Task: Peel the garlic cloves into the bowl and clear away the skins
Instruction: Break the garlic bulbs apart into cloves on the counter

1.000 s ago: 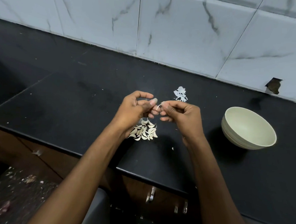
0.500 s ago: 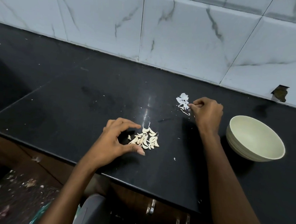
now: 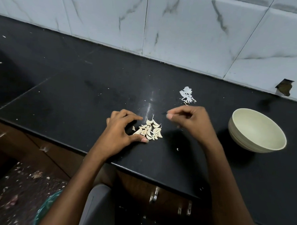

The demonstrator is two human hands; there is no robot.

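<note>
A small heap of pale garlic cloves (image 3: 149, 130) lies on the black counter (image 3: 79, 95) near its front edge. My left hand (image 3: 120, 134) rests on the counter against the heap's left side, forefinger and thumb spread around it, and grips nothing. My right hand (image 3: 189, 120) hovers just right of and behind the heap, blurred, its fingers curled in with nothing visible between them. A little pile of white skins (image 3: 187, 95) lies behind the right hand. The cream bowl (image 3: 257, 131) stands at the right, and its visible inside shows nothing.
A marble-tiled wall (image 3: 183, 31) backs the counter, with a broken hole (image 3: 284, 86) at the right. Small skin flecks (image 3: 177, 149) dot the counter. Below the front edge are wooden cabinets with metal handles (image 3: 154, 196) and a littered floor (image 3: 19, 191).
My right hand has drawn back from the skin pile towards the garlic heap. My left hand stays beside the heap, and the view has shifted slightly.
</note>
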